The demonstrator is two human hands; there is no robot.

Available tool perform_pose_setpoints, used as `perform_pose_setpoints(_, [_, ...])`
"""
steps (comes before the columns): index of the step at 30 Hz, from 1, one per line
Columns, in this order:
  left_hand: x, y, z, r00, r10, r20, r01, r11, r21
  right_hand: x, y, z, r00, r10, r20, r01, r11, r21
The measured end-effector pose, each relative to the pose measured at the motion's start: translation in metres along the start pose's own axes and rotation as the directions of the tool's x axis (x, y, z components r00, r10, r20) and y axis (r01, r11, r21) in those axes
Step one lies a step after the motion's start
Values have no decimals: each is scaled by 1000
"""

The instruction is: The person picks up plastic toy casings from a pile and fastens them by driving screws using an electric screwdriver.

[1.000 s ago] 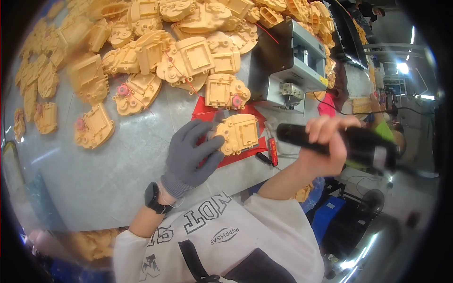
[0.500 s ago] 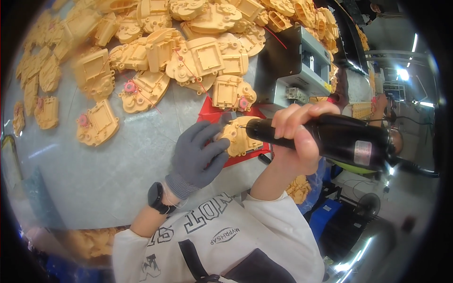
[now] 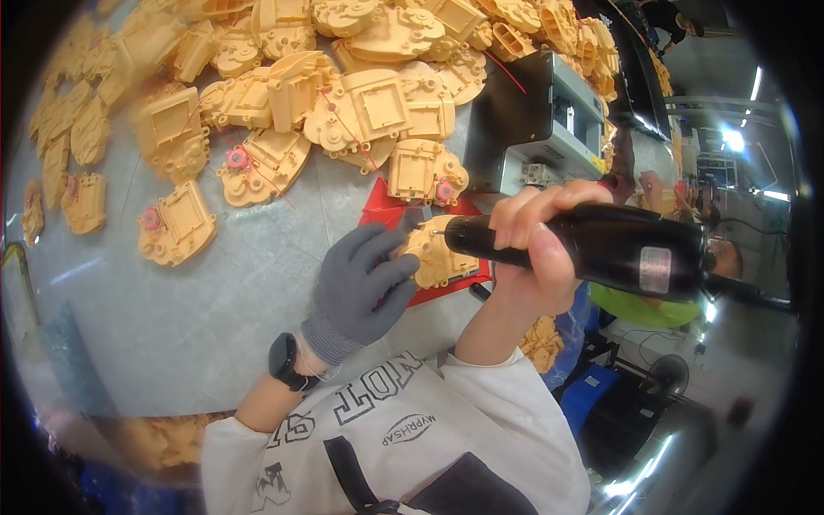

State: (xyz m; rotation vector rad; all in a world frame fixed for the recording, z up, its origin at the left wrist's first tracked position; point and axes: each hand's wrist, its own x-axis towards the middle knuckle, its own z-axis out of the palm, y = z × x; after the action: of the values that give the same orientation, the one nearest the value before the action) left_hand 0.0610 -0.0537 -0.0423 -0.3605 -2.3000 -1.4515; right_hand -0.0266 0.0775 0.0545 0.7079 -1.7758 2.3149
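Note:
My right hand (image 3: 541,236) is wrapped round a black electric screwdriver (image 3: 631,249), which lies nearly level with its tip pointing left. The tip meets the upper part of a yellow plastic housing (image 3: 440,257); whether it sits in a screw is too small to tell. My left hand (image 3: 365,279), in a grey glove, grips the left edge of that housing with thumb and fingers. Beneath the housing is a red holder (image 3: 382,206), partly covered by it. Just beyond lies another yellow housing with a pink round piece (image 3: 445,190) on it.
Many yellow housings (image 3: 360,112) are heaped across the far side of the grey table (image 3: 223,318), some with red wires. A grey and black machine (image 3: 536,129) stands beyond my right hand. At the right, another person's green clothing (image 3: 644,307) shows behind the screwdriver.
The screwdriver and my right hand have shifted very slightly left. My left hand stays on the housing. More of the other person's green clothing shows at the right.

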Motion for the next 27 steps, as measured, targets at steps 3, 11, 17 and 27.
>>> perform_pose_setpoints(3, [-1, 2, -2, 996, -65, 58, 67, 998, -23, 1, 1, 0, 999, -35, -41, 36, 999, 33])
perform_pose_setpoints(11, [-1, -2, 2, 1000, -2, 8, 2, 1000, -18, 2, 4, 3, 998, -24, -61, 25, 999, 22])
perform_pose_setpoints(17, [-2, -2, 3, 1000, -16, -1, 16, 1000, -20, 4, 5, 4, 992, 43, -115, -39, 999, 36])
perform_pose_setpoints(27, [-3, -3, -1, 995, -64, 81, 68, 996, -50, 3, 11, 8, 1000, 26, -17, -27, 998, -62])
